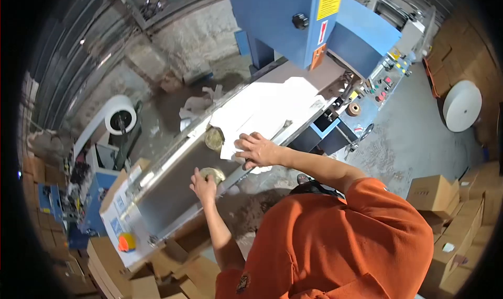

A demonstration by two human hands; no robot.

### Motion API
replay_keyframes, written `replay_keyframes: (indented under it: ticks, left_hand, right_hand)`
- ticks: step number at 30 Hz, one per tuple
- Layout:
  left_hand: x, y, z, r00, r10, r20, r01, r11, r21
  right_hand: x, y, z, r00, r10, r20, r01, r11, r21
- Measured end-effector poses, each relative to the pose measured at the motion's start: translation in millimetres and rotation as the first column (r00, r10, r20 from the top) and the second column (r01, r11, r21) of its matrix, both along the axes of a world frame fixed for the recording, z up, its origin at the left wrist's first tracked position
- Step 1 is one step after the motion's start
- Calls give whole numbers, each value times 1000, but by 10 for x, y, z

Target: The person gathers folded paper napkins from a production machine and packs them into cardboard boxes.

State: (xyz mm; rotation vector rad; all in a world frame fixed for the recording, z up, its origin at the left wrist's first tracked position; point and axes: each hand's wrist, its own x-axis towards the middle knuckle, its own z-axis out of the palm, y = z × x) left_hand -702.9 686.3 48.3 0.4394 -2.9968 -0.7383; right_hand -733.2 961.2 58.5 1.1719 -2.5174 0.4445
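Right hand (259, 152) spread, ungripping, on white sheets (257, 110), likely steadying them; left hand (203, 186) touching a brassy round piece (216, 173) (grip unclear); another round piece (214, 139) beside the sheets

We can read no words, brands or numbers, but we can make out one sign: a black warning triangle on the yellow label (329, 3) on the blue machine housing (277, 21). The small lines beneath the triangle are too fine for us to read. Below it, on the same housing, we see a white label (323, 32) with a red mark that we cannot make out. We also find blue print, illegible to us, on the white panel (116, 215) at lower left, and a blurred emblem (242, 283) on the orange shirt (335, 241).
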Motion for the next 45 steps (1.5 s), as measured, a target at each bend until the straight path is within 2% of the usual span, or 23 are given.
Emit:
replay_keyframes:
  ticks: [3,4,6,7,8,10,12,13,14,16,17,18,20,22,24,26,27,29,32,34,36,40,45]
  left_hand:
    - [-215,187,22,982,-186,13,185,981,66]
    - [-319,267,-48,977,-206,60,187,954,236]
    - [-486,498,-145,977,-201,77,120,806,579]
    - [-628,519,-363,974,-216,61,140,798,587]
    - [-631,518,-402,978,-199,69,102,734,671]
    - [-460,695,121,959,-204,197,-23,635,772]
    - [-502,543,-193,979,-200,44,71,533,843]
    - [-416,521,-112,980,-199,13,85,476,875]
    - [-432,440,-234,979,-181,-89,182,600,779]
    - [-374,212,-413,941,-164,-298,309,777,549]
    - [-198,202,-256,928,-122,-352,297,812,502]
    - [-7,210,-77,909,-82,-409,281,846,453]
    - [219,34,-248,825,-19,-565,326,832,448]
    - [572,22,-278,786,35,-617,288,863,416]
    - [987,51,-319,810,-25,-586,209,945,249]
    - [1386,147,-586,872,-9,-489,198,920,338]
    - [1569,226,-773,931,-54,-361,148,959,240]
    - [1868,59,-1957,810,-186,-556,236,971,19]
    - [2445,881,-2167,939,-281,-197,294,955,35]
    - [2564,1344,-2221,928,-369,43,363,926,105]
    - [2635,1722,-2227,858,-456,235,424,889,174]
    - [2701,2143,-2183,753,-509,416,457,860,226]
    - [2679,1981,-2048,732,-478,485,434,876,210]
  right_hand:
    - [65,-30,-6,1000,-16,-11,16,999,-29]
    - [105,-30,-6,999,-33,14,33,999,-17]
    - [233,21,40,996,-69,53,70,997,-28]
    - [323,81,83,993,-102,61,104,994,-27]
    - [449,155,128,987,-141,80,144,989,-39]
    - [712,366,109,958,-274,85,281,956,-81]
    - [1045,667,103,887,-425,180,443,894,-71]
    - [1192,860,-7,855,-492,161,510,855,-93]
    - [1379,1038,-69,819,-557,137,573,804,-160]
    - [1754,1412,-288,689,-688,228,722,680,-128]
    - [1923,1618,-480,636,-744,207,770,628,-109]
    - [2100,1812,-617,538,-786,304,827,562,-11]
    - [2418,2187,-929,333,-826,454,862,461,208]
    - [2709,2608,-1386,179,-831,527,802,434,411]
    - [3003,2958,-1598,86,-773,628,731,478,488]
    - [3254,3250,-1768,-3,-767,641,670,475,571]
    - [3390,3417,-1973,22,-745,667,703,486,520]
    - [3583,3673,-1919,30,-690,723,682,543,490]
    - [3816,4085,-2095,55,-662,748,723,543,427]
    - [3970,4319,-2135,56,-657,751,740,533,411]
    - [4143,4519,-2291,29,-649,760,731,532,427]
    - [4458,4692,-2413,-48,-624,780,729,512,454]
    - [4603,4621,-2462,-94,-548,831,727,533,434]
